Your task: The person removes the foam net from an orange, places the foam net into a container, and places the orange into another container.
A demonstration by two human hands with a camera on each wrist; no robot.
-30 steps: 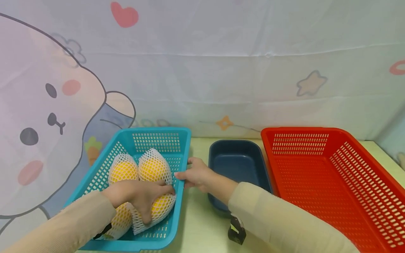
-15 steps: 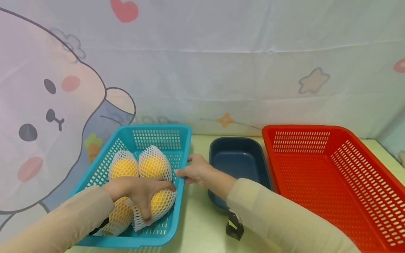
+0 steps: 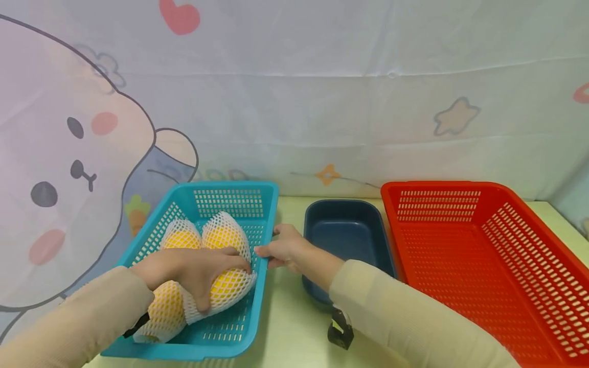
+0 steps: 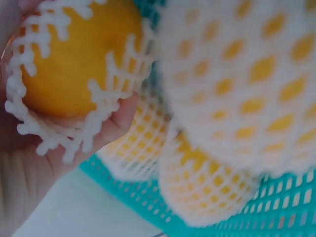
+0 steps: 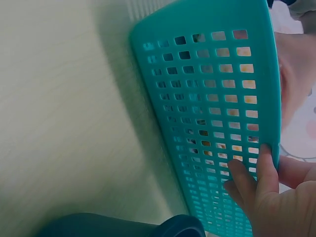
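The teal basket [image 3: 257, 301] holds several yellow fruits, each in a white foam net sleeve. My left hand [image 3: 190, 271] reaches inside and grips the front right fruit [image 3: 230, 289], fingers and thumb spread around it. Up close in the left wrist view, bare yellow skin of this fruit [image 4: 79, 64] shows through the sleeve's open end. Around it lie other netted fruits, one at the back right [image 3: 224, 236], one at the back left [image 3: 180, 236] and one at the front left [image 3: 164, 312]. My right hand [image 3: 287, 248] pinches the basket's right rim, thumb inside, fingers against the outer wall [image 5: 217, 19].
A dark blue tub [image 3: 345, 237] stands just right of the teal basket. Beyond it is a large red basket [image 3: 460, 266] with slotted walls. Pale tabletop [image 3: 282, 317] shows between the teal basket and the tub. A printed cloth [image 3: 322, 102] hangs behind.
My left hand has shifted slightly left and up in the head view, and the gripped fruit has moved with it. My right hand stays on the rim.
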